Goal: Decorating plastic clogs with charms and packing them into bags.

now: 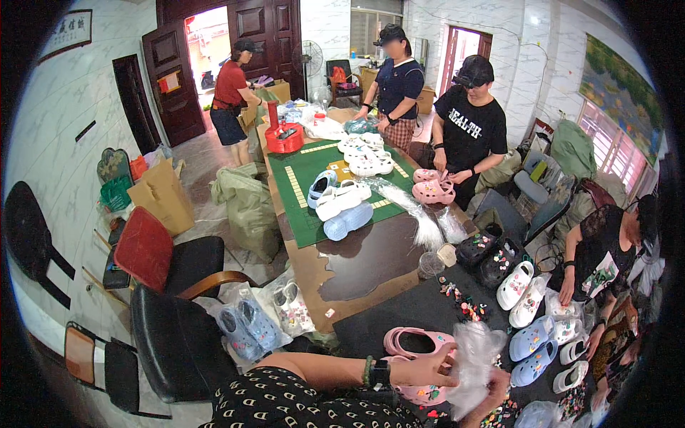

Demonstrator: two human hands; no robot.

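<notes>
A crumpled clear plastic bag (477, 360) is between my two hands, above the black tabletop. My left hand (432, 367), with a watch and a beaded bracelet at the wrist, has its fingers closed on the bag's left edge. On the bag's lower right side, my right hand (492, 396) grips the plastic, its fingers partly hidden by it. Beneath and beside my left hand sits a pair of pink clogs: the far pink clog (401, 334) shows its opening, and the nearer pink clog (421, 394), decorated with small colourful charms, is partly covered by my hand.
Blue clogs (534, 342), white clogs (521, 289), black clogs (492, 255) and scattered charms (467, 303) crowd the table to the right. Bagged clogs (253, 324) lie on the left by a black chair (178, 342). Several people work around the table; one handles pink clogs (434, 189).
</notes>
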